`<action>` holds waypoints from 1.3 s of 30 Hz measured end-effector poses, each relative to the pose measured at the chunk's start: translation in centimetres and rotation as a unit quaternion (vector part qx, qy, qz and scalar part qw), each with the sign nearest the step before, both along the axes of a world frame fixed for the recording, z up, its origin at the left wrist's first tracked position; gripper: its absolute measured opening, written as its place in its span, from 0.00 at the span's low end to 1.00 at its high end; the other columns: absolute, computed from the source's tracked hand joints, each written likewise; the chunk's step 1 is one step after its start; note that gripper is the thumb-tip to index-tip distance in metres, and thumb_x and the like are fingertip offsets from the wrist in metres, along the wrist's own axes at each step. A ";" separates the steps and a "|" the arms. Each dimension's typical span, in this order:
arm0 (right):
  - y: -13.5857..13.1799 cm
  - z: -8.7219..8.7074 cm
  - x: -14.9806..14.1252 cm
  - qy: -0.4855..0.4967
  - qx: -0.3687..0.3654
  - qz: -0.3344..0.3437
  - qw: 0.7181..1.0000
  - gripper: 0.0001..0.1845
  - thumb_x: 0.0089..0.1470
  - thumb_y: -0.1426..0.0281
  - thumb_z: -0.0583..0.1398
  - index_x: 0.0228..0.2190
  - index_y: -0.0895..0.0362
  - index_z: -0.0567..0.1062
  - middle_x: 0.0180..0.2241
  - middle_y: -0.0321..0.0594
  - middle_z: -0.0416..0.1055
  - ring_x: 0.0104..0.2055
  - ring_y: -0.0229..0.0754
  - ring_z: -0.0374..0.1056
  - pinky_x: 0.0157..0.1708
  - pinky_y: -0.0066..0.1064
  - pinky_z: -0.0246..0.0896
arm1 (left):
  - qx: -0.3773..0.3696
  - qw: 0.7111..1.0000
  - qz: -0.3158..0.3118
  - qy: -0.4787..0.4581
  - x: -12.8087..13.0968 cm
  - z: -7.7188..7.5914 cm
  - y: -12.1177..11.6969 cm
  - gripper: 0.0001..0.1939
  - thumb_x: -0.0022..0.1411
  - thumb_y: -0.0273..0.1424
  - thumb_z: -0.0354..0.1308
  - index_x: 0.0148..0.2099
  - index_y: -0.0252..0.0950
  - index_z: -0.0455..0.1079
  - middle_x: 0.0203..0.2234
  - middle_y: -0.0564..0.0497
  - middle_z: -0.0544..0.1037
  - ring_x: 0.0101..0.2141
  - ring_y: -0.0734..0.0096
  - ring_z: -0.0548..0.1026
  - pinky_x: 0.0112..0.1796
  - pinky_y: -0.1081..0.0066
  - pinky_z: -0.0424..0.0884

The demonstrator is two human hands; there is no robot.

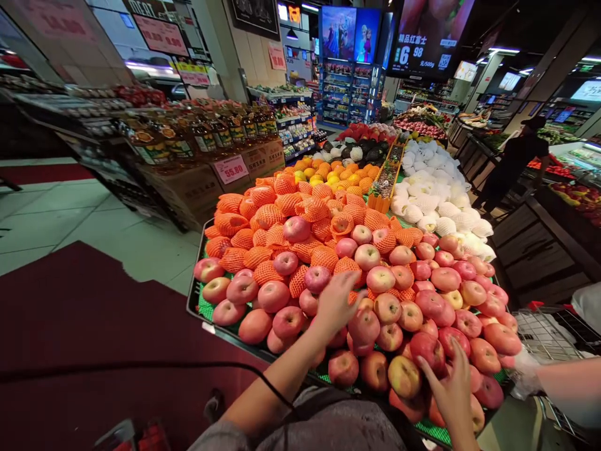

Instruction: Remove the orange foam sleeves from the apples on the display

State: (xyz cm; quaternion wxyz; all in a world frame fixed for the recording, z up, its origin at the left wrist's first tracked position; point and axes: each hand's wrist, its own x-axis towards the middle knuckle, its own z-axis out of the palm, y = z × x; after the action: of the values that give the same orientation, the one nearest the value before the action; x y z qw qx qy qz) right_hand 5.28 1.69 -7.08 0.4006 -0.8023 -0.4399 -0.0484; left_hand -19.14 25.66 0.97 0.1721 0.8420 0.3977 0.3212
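Observation:
A wide display of red and pink apples [275, 295] lies in front of me. My left hand [335, 307] is stretched over the middle of the pile, its fingers apart and nothing visibly held. Orange foam-netted fruit [268, 216] lies just beyond it. Lower and to the right, my right hand [448, 385] hovers at the front of the pile with thumb and fingers spread. A dark red apple [428, 349] is just past its thumb tip; whether they touch, I cannot tell. A yellowish apple [404, 377] lies to its left.
Another person's arm [568, 382] reaches in from the right, by a wire shopping cart [539, 332]. White foam-netted fruit [432, 194] fills the back right. Oil bottles [206, 134] stand on cartons at the left. A person in black [516, 156] stands farther right. A black cable [188, 365] crosses below.

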 end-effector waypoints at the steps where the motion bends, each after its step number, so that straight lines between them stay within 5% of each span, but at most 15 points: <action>1: -0.3 0.6 0.4 -0.008 0.019 -0.013 1.000 0.57 0.56 0.32 0.62 0.68 0.63 0.66 0.66 0.65 0.66 0.69 0.71 0.62 0.68 0.66 0.56 | 0.011 0.998 0.058 -0.022 -1.6 0.3 1.7 0.20 0.76 0.39 0.55 0.65 0.40 0.70 0.58 0.41 0.78 0.58 0.52 0.75 0.62 0.53 0.73; 4: -1.0 2.4 1.6 -0.030 0.055 -0.062 0.996 0.60 0.52 0.30 0.63 0.66 0.64 0.70 0.64 0.68 0.69 0.68 0.74 0.64 0.67 0.68 0.58 | -0.024 0.980 0.196 -0.016 -5.6 0.6 7.5 0.21 0.76 0.39 0.51 0.63 0.34 0.72 0.57 0.36 0.78 0.58 0.46 0.75 0.63 0.49 0.70; 8: -1.5 3.6 2.4 -0.057 0.071 -0.086 0.992 0.59 0.52 0.30 0.64 0.65 0.64 0.71 0.63 0.68 0.71 0.68 0.73 0.66 0.67 0.66 0.61 | -0.111 0.974 0.194 0.025 -6.8 -0.2 13.0 0.22 0.70 0.40 0.58 0.60 0.32 0.74 0.56 0.34 0.80 0.58 0.42 0.76 0.62 0.48 0.71; 12: -1.2 3.6 2.1 -0.075 0.071 -0.077 0.992 0.56 0.55 0.31 0.61 0.63 0.66 0.73 0.63 0.70 0.71 0.67 0.74 0.67 0.66 0.69 0.61 | -0.116 0.987 0.111 0.021 -3.7 -1.0 15.4 0.25 0.65 0.39 0.65 0.61 0.36 0.73 0.56 0.39 0.80 0.59 0.49 0.76 0.63 0.55 0.70; 18: -1.3 3.8 1.3 -0.070 0.084 -0.069 0.992 0.53 0.58 0.32 0.60 0.62 0.66 0.73 0.62 0.69 0.71 0.66 0.74 0.67 0.65 0.71 0.60 | -0.102 0.990 0.092 0.024 2.1 -0.4 19.6 0.39 0.68 0.31 0.59 0.75 0.27 0.50 0.68 0.28 0.64 0.67 0.46 0.67 0.65 0.55 0.66; 24: -2.6 2.8 1.7 -0.076 0.097 -0.083 0.989 0.46 0.61 0.38 0.63 0.63 0.61 0.73 0.63 0.64 0.71 0.65 0.70 0.68 0.65 0.67 0.63 | -0.086 0.991 0.048 0.087 5.5 1.4 24.3 0.40 0.58 0.24 0.63 0.71 0.35 0.57 0.70 0.32 0.62 0.65 0.43 0.68 0.61 0.53 0.69; 33: -2.4 1.0 2.2 -0.067 0.109 -0.066 0.990 0.44 0.61 0.38 0.62 0.62 0.59 0.73 0.61 0.62 0.73 0.63 0.72 0.70 0.62 0.70 0.65 | -0.036 0.990 0.080 0.114 4.6 2.4 23.8 0.42 0.46 0.30 0.73 0.62 0.32 0.62 0.63 0.30 0.67 0.61 0.36 0.67 0.58 0.52 0.71; 39: -0.7 4.9 -0.1 -0.120 0.149 -0.008 0.982 0.30 0.66 0.50 0.64 0.60 0.56 0.74 0.56 0.57 0.77 0.57 0.64 0.76 0.55 0.61 0.74 | 0.028 0.995 0.092 0.012 1.4 5.1 19.7 0.37 0.53 0.30 0.70 0.63 0.36 0.61 0.67 0.34 0.66 0.65 0.42 0.66 0.65 0.51 0.67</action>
State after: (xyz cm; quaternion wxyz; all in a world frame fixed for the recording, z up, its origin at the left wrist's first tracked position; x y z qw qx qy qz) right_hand 5.20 1.00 -2.19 0.4595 -0.7255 -0.4663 -0.2121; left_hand -17.78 45.35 6.05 0.1130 0.8102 0.4664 0.3367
